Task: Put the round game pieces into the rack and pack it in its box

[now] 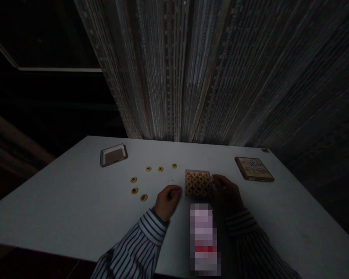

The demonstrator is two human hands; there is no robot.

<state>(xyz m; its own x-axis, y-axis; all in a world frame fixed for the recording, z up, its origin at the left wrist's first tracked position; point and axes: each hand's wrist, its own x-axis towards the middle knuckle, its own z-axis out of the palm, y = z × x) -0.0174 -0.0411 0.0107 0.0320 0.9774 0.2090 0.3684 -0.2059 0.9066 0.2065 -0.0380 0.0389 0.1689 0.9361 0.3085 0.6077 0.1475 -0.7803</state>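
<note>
Both L hand [167,202], fingers curled, and R hand [229,192] flank a clear-walled tray [197,171] of xiangqi pcs [196,182] just below ctr (can't tell if either grips anything), w/ six loose xiangqi discs [144,197] ctr-left, open shallow box [114,155] mid-left, flat printed box [255,169] mid-right.

The left sleeve [130,250] is pale with dark blue stripes running lengthwise, ending in a cuff [152,228] striped around the wrist. The right sleeve [256,242], striped too, looks darker in shadow. Both hands are bare.
</note>
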